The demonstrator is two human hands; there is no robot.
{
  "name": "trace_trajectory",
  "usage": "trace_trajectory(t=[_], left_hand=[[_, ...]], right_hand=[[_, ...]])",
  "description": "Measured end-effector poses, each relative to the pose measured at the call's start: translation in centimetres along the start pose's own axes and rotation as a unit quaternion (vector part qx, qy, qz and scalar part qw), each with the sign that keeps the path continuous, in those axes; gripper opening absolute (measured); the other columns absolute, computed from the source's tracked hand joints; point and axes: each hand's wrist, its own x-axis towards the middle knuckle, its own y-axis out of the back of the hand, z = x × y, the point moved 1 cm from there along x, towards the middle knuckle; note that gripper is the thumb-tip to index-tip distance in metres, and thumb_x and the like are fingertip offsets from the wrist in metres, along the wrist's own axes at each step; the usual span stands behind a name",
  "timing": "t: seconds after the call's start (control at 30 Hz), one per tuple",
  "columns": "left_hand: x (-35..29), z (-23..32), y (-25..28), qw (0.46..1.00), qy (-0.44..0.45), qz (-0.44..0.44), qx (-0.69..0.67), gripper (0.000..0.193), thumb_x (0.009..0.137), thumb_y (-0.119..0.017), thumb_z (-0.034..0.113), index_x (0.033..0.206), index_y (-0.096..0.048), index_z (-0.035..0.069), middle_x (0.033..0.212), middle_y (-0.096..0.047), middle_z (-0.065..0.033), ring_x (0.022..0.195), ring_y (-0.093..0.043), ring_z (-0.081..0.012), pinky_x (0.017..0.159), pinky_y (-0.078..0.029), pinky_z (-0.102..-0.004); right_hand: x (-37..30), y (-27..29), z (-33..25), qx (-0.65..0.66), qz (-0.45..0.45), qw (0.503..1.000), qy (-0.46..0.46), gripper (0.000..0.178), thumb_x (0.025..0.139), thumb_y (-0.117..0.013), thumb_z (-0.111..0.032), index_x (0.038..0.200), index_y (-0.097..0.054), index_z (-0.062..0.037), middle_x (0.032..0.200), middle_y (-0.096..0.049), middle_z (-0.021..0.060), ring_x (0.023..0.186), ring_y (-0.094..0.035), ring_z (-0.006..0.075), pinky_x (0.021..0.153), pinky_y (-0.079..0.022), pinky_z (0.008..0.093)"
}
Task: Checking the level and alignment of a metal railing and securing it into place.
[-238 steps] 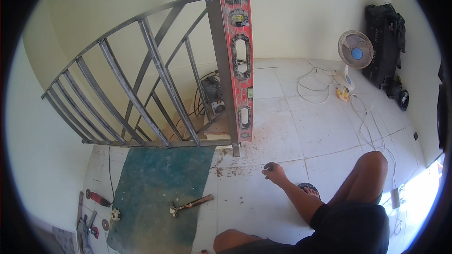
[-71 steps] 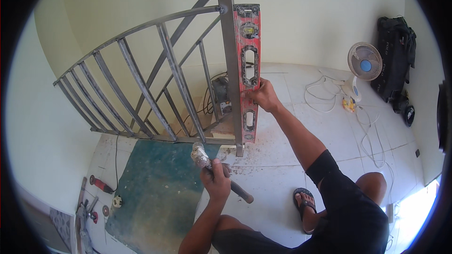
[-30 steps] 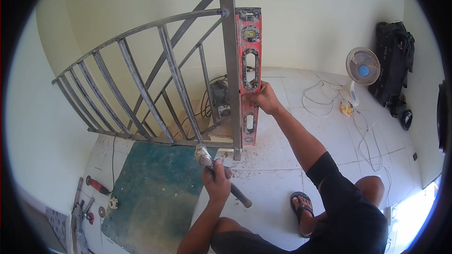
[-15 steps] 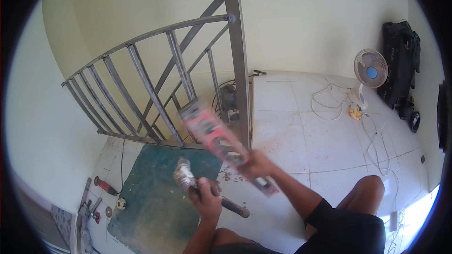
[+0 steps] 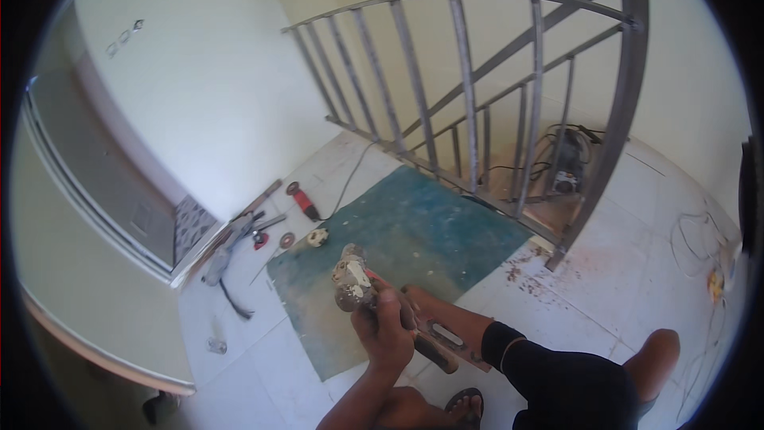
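Observation:
My left hand (image 5: 385, 331) is wrapped round a hammer, with the thumb up along it near the head. The hammer's worn, pale-spattered head (image 5: 353, 280) points up and to the left, and its dark handle (image 5: 436, 354) slants down to the right. Behind it, my right hand (image 5: 415, 302) grips a red spirit level (image 5: 447, 336); the left hand and hammer cover most of those fingers and part of the level. Both tools are held close together above the lower edge of a green mat (image 5: 398, 215).
A curved grey metal railing (image 5: 460, 56) rises beyond the mat, with a corded machine (image 5: 567, 169) behind it. At left lie a red angle grinder (image 5: 302, 201), a loose disc (image 5: 287, 240) and a grey power tool (image 5: 227, 251). White cable (image 5: 700, 251) trails at far right.
My view has swung left, bringing the doorway and the left wall in. The spirit level has come from above right to behind the hammer, and my hands are now close together.

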Motion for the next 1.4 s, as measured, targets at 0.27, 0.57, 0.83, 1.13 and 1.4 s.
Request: trace_trajectory(t=[0.27, 0.57, 0.83, 1.13, 1.4], left_hand=[[-0.1, -0.6, 6.1, 0.983, 0.052, 0.129, 0.123, 0.034, 0.096, -0.044, 0.029, 0.069, -0.042, 0.008, 0.048, -0.042, -0.0036, 0.04, -0.041, -0.0126, 0.048, -0.042, -0.0286], [3.8, -5.7, 0.7, 0.964, 0.037, 0.108, 0.239, 0.036, 0.096, -0.044, 0.027, 0.067, -0.044, 0.005, 0.053, -0.046, -0.0025, 0.045, -0.044, -0.0103, 0.047, -0.039, -0.0273], [7.5, -2.4, -16.2, 0.875, -0.232, -0.356, 0.231, 0.029, 0.09, -0.049, 0.026, 0.098, -0.055, -0.001, 0.086, -0.057, -0.0119, 0.077, -0.057, -0.023, 0.073, -0.045, -0.0342], [27.8, 4.8, -30.9, 0.715, -0.444, -0.301, 0.449, 0.045, 0.066, -0.07, 0.014, 0.107, -0.054, 0.004, 0.11, -0.055, -0.0155, 0.104, -0.052, -0.0341, 0.086, -0.043, -0.0419], [29.9, 1.4, -34.3, 0.667, -0.405, -0.315, 0.541, 0.019, 0.071, -0.069, 0.022, 0.079, -0.059, 0.007, 0.072, -0.062, -0.0116, 0.071, -0.06, -0.0334, 0.063, -0.048, -0.0425]], right_hand=[[-1.8, -7.4, -6.0, -0.097, -0.044, 0.993, 0.056, 0.057, 0.059, -0.072, -0.019, 0.11, -0.057, -0.0014, 0.1, -0.063, 0.0234, 0.091, -0.063, 0.0359, 0.079, -0.05, 0.0405], [-13.9, 9.6, -20.2, 0.235, -0.104, 0.966, 0.036, 0.043, 0.086, -0.053, -0.031, 0.115, -0.057, 0.0005, 0.107, -0.06, 0.0164, 0.097, -0.058, 0.0221, 0.082, -0.047, 0.0362], [-33.4, 24.8, -30.3, 0.102, 0.273, 0.927, 0.237, 0.049, 0.084, -0.063, -0.015, 0.125, -0.04, 0.0001, 0.092, -0.057, 0.0149, 0.08, -0.058, 0.0213, 0.074, -0.047, 0.0357], [-37.8, 37.9, -34.1, 0.322, 0.387, 0.809, 0.303, 0.021, 0.097, -0.045, -0.025, 0.101, -0.041, -0.005, 0.058, -0.042, -0.0002, 0.042, -0.04, 0.0065, 0.038, -0.034, 0.0215], [-34.0, 41.2, -36.1, 0.315, 0.412, 0.799, 0.305, 0.025, 0.097, -0.045, -0.031, 0.094, -0.041, -0.0063, 0.055, -0.041, -0.0012, 0.041, -0.039, 0.0055, 0.036, -0.031, 0.022]])
